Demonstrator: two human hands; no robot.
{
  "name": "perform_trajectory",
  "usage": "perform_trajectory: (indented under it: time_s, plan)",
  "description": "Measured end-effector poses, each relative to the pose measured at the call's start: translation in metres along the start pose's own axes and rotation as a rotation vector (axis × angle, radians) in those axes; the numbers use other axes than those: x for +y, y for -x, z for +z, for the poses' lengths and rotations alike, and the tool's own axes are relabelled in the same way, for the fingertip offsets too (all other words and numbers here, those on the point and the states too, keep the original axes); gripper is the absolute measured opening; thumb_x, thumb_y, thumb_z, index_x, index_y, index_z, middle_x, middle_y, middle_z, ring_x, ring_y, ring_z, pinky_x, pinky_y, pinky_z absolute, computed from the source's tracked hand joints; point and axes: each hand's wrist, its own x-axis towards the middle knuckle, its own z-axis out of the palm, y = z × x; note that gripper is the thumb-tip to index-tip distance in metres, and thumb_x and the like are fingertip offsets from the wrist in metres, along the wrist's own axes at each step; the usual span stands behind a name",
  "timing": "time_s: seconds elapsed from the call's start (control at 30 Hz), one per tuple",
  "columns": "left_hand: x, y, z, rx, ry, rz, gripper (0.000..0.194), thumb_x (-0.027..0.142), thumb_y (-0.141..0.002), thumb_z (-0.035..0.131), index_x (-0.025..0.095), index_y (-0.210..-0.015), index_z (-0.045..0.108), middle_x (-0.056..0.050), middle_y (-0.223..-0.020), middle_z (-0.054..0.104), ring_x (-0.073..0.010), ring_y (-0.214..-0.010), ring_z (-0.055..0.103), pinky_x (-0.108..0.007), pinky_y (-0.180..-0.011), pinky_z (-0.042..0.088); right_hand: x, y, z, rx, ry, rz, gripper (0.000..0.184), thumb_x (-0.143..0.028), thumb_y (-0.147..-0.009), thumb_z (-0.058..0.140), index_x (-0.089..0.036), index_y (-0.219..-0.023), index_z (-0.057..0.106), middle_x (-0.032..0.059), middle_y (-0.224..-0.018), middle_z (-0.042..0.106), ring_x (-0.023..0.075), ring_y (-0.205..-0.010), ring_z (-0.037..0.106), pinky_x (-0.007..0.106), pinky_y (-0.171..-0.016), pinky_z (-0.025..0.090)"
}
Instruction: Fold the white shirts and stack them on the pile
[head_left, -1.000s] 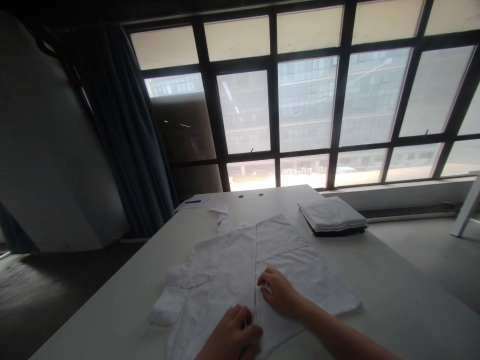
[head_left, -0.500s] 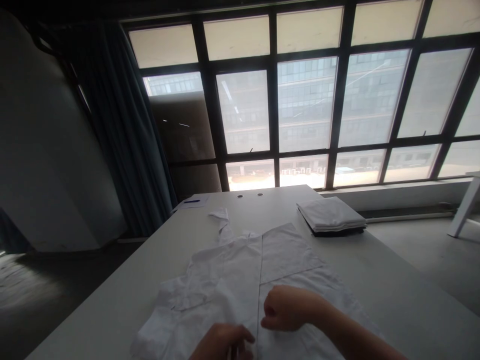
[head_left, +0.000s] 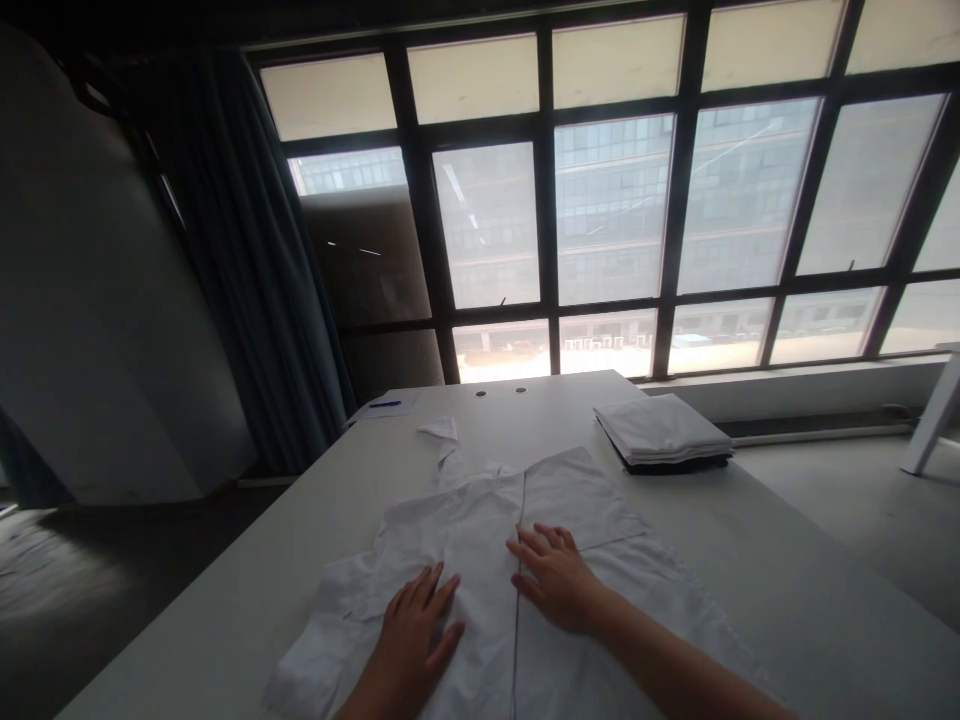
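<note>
A white shirt (head_left: 480, 520) lies spread flat on the pale table (head_left: 787, 560), its front opening running down the middle. My left hand (head_left: 412, 630) rests palm down on the shirt's left panel, fingers stretched out. On the right panel, just beside the opening, my right hand (head_left: 551, 575) lies flat with fingers apart. Neither hand holds anything.
A stack of folded white garments (head_left: 664, 432) on a dark one sits at the table's back right. A sheet of paper with a blue pen (head_left: 386, 404) lies at the back left corner. Large windows and a dark curtain (head_left: 255, 280) stand beyond the table.
Both hands were curled at the shirt's front opening near the bottom edge. They have opened and moved forward, now lying flat on either side of the opening.
</note>
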Motion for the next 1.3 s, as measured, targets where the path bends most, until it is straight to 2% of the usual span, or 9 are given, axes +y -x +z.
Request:
perform_trajectory:
  time_s: [0.2, 0.4, 0.53, 0.67, 0.77, 0.93, 1.03, 1.17, 1.3]
  plan:
    - [0.003, -0.004, -0.009, 0.066, 0.009, 0.118, 0.05, 0.04, -0.092, 0.065, 0.031, -0.141, 0.059, -0.007, -0.144, 0.062, -0.0284, -0.133, 0.058, -0.048, -0.111, 0.048, -0.001, 0.001, -0.007, -0.001, -0.032, -0.098, 0.064, -0.057, -0.101, 0.042, -0.029, -0.158, 0.036, 0.0069, -0.163, 0.038, 0.0329, -0.153, 0.022, 0.057, -0.122, 0.012]
    - [0.012, -0.003, -0.025, 0.209, 0.142, 0.102, 0.043, 0.047, -0.093, 0.065, 0.032, -0.133, 0.065, -0.009, -0.131, 0.07, -0.027, -0.119, 0.066, -0.041, -0.103, 0.056, -0.017, 0.006, -0.019, 0.331, -0.019, -0.276, 0.052, -0.031, -0.098, 0.045, -0.022, -0.149, 0.049, 0.0128, -0.151, 0.052, 0.0285, -0.133, 0.049, 0.05, -0.115, 0.031]
    - [0.021, -0.004, -0.036, 0.157, 0.293, 0.106, 0.026, 0.043, -0.1, 0.054, 0.029, -0.113, 0.073, -0.007, -0.111, 0.074, -0.0222, -0.105, 0.07, -0.034, -0.094, 0.059, -0.024, 0.011, -0.016, 0.391, -0.039, -0.411, 0.043, -0.025, -0.096, 0.043, -0.022, -0.135, 0.061, 0.0128, -0.134, 0.065, 0.026, -0.117, 0.059, 0.044, -0.103, 0.041]
    - [0.024, -0.003, -0.036, 0.073, 0.329, 0.072, 0.024, 0.042, -0.098, 0.058, 0.028, -0.111, 0.073, -0.006, -0.106, 0.074, -0.0226, -0.102, 0.07, -0.035, -0.093, 0.059, -0.019, 0.008, -0.007, 0.335, 0.004, -0.284, 0.031, -0.029, -0.097, 0.044, -0.021, -0.084, 0.071, 0.0083, -0.081, 0.07, 0.02, -0.079, 0.062, 0.035, -0.084, 0.042]
    - [0.021, 0.0, -0.028, 0.079, 0.277, 0.059, 0.038, 0.04, -0.09, 0.068, 0.032, -0.127, 0.069, -0.008, -0.123, 0.07, -0.0266, -0.114, 0.067, -0.04, -0.101, 0.057, -0.011, 0.002, -0.007, 0.346, -0.004, -0.113, 0.032, -0.03, -0.099, 0.042, -0.02, -0.084, 0.069, 0.0045, -0.07, 0.064, 0.0167, -0.069, 0.058, 0.03, -0.076, 0.04]
    - [0.012, 0.004, -0.016, 0.082, 0.156, 0.098, 0.059, 0.037, -0.088, 0.07, 0.039, -0.145, 0.055, -0.006, -0.146, 0.06, -0.0303, -0.132, 0.058, -0.048, -0.11, 0.051, 0.007, -0.007, -0.015, 0.36, 0.037, 0.163, 0.037, -0.036, -0.099, 0.047, -0.024, -0.129, 0.065, 0.0113, -0.108, 0.069, 0.0255, -0.104, 0.061, 0.037, -0.095, 0.041]
    - [0.01, 0.004, -0.015, 0.057, 0.108, 0.143, 0.057, 0.039, -0.089, 0.069, 0.042, -0.144, 0.055, -0.004, -0.15, 0.056, -0.0309, -0.135, 0.056, -0.049, -0.11, 0.051, 0.019, -0.008, -0.009, 0.238, 0.118, 0.258, 0.054, -0.049, -0.096, 0.053, -0.033, -0.147, 0.053, 0.0157, -0.145, 0.054, 0.0374, -0.136, 0.044, 0.053, -0.111, 0.03]
    - [0.01, 0.002, -0.016, 0.04, 0.076, 0.178, 0.049, 0.041, -0.092, 0.067, 0.042, -0.14, 0.06, -0.004, -0.15, 0.057, -0.0305, -0.135, 0.056, -0.047, -0.11, 0.051, 0.028, -0.006, 0.003, 0.096, 0.133, 0.239, 0.057, -0.055, -0.096, 0.051, -0.037, -0.15, 0.049, 0.0135, -0.16, 0.039, 0.0441, -0.148, 0.026, 0.062, -0.116, 0.018]
    - [0.009, 0.001, -0.017, 0.019, 0.058, 0.186, 0.048, 0.041, -0.092, 0.067, 0.042, -0.14, 0.059, -0.004, -0.151, 0.056, -0.0314, -0.135, 0.056, -0.049, -0.11, 0.051, 0.028, -0.007, 0.002, 0.057, 0.1, 0.155, 0.062, -0.047, -0.096, 0.05, -0.03, -0.155, 0.043, 0.0095, -0.16, 0.041, 0.039, -0.151, 0.023, 0.06, -0.119, 0.014]
